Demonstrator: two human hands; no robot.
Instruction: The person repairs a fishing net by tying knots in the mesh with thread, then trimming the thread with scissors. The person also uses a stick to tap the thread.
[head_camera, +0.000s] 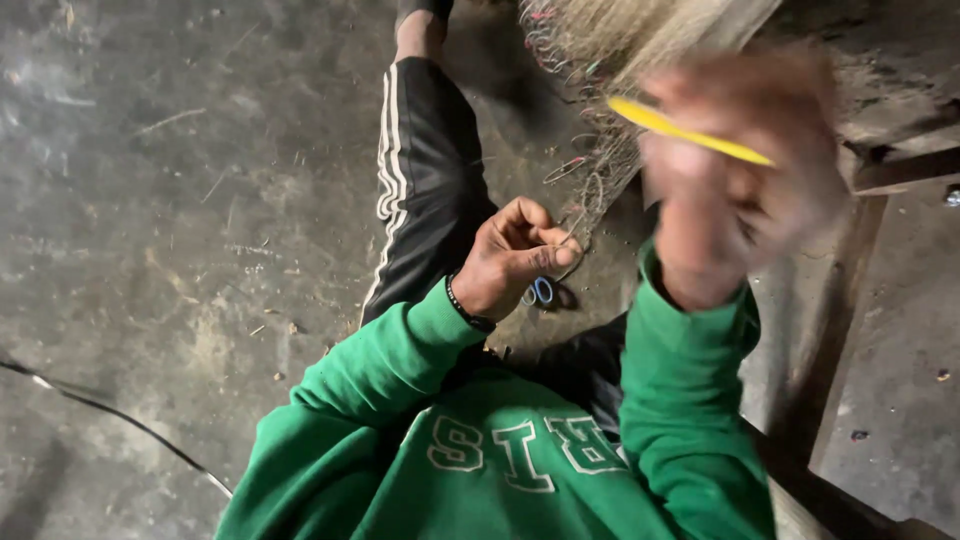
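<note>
One yellow stick (690, 133), beside the single pale net (610, 60), is gripped in our blurred right hand (740, 180), while our left hand (515, 255) pinches one net strand above two blue rings (540, 292) on the bare concrete floor (180, 220).

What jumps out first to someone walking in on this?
The blurred right hand at upper right, gripping a yellow stick beside a pale tangled net. At centre the left hand pinches a thin strand of that net. Below spread the bright green sleeves over a grey concrete floor.
</note>
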